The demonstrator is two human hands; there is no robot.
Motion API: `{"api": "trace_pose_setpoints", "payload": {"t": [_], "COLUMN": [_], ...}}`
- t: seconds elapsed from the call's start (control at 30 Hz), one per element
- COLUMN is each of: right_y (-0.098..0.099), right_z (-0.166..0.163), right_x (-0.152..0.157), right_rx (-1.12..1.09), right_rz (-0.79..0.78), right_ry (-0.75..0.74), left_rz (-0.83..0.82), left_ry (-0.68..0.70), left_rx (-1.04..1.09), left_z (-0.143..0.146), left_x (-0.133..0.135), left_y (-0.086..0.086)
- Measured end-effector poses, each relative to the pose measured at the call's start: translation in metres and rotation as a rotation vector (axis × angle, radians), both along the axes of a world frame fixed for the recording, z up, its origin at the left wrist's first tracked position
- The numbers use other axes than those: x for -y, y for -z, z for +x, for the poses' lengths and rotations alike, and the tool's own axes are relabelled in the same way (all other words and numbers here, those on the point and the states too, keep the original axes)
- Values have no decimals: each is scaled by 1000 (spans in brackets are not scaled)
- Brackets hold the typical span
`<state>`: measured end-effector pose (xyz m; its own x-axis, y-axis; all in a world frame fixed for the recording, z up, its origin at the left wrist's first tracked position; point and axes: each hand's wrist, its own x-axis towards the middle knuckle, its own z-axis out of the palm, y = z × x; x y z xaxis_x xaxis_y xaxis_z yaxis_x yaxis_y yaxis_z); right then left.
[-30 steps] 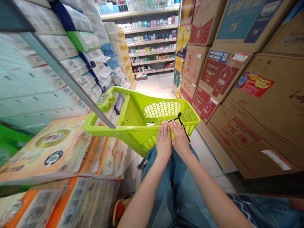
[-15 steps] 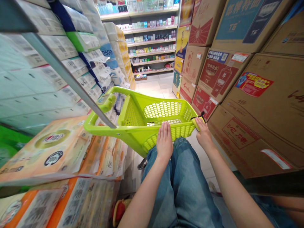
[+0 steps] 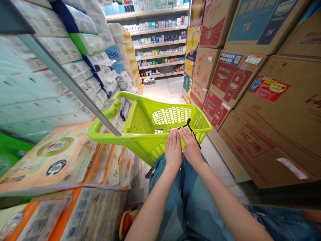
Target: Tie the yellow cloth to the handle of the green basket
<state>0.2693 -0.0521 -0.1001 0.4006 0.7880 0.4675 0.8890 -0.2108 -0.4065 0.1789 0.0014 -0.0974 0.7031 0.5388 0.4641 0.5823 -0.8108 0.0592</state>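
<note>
A lime-green plastic shopping cart (image 3: 136,142) stands sideways in front of me, its basket to the right. My left hand (image 3: 174,150) lies flat on its near rim, fingers straight and together, with nothing visible in it. Right beside it, my right hand (image 3: 192,147) presses a black-edged cleaning cloth (image 3: 190,124) against the same rim. The palm and fingers cover most of the cloth; the black border and a small loop stick out beyond them. Both hands are above my knees, nearly touching each other.
Tissue packs (image 3: 47,150) are stacked on the left, beside a metal pole (image 3: 67,78) slanting over the cart handle. Cardboard cartons (image 3: 265,120) wall the right side. Shelves of small goods (image 3: 160,43) stand at the aisle's far end. A red shoe (image 3: 125,224) shows at the bottom.
My right hand has slid left along the near rim with the cloth, from the basket's right corner to beside my left hand. The left hand and the cart have stayed put.
</note>
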Motion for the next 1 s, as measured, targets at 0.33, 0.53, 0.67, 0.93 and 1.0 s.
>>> {"api": "trace_pose_setpoints", "payload": {"t": [0.33, 0.53, 0.67, 0.93, 1.0], "right_y": [21, 24, 11, -4, -1], "right_z": [96, 97, 48, -3, 10], "right_x": [48, 44, 19, -1, 7], "right_rx": [-95, -127, -56, -28, -24], "right_rz": [90, 102, 45, 3, 8], "right_ry": [124, 307, 275, 13, -41], "left_rz": [-15, -5, 4, -7, -2], "left_ry": [16, 4, -2, -11, 1], "left_rx": [16, 16, 22, -19, -15], "left_z": [-2, -1, 0, -1, -1], "left_x": [1, 1, 1, 0, 1], "left_y": [-1, 2, 3, 1, 0]}}
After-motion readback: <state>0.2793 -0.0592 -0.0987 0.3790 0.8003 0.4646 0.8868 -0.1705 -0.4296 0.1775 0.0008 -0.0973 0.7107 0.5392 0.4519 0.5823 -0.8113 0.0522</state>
